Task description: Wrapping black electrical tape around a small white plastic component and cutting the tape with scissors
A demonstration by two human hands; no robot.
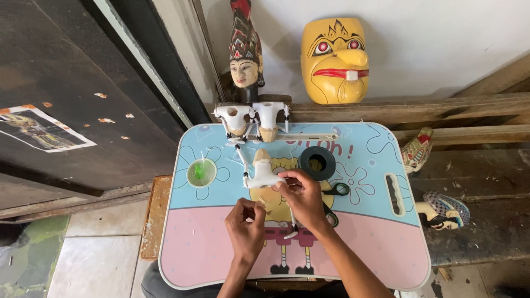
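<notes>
A white wooden puppet body point(261, 172) lies on the small cartoon-printed lap table point(210, 254). My right hand point(302, 197) pinches it at its right shoulder, fingers closed on the piece. My left hand point(245, 223) is just below it, fingertips pinched together on something too small to make out. A thin white stick arm point(241, 160) hangs off the puppet's left side. Black-handled scissors point(334, 192) lie partly under my right hand.
A black tape roll point(316, 163) and a green-filled cup point(201, 172) sit on the table. Two more white puppet bodies point(251, 122) stand at its far edge. A yellow mask point(334, 59) and a carved head point(244, 52) lean on the wall; painted puppet pieces point(436, 207) lie right.
</notes>
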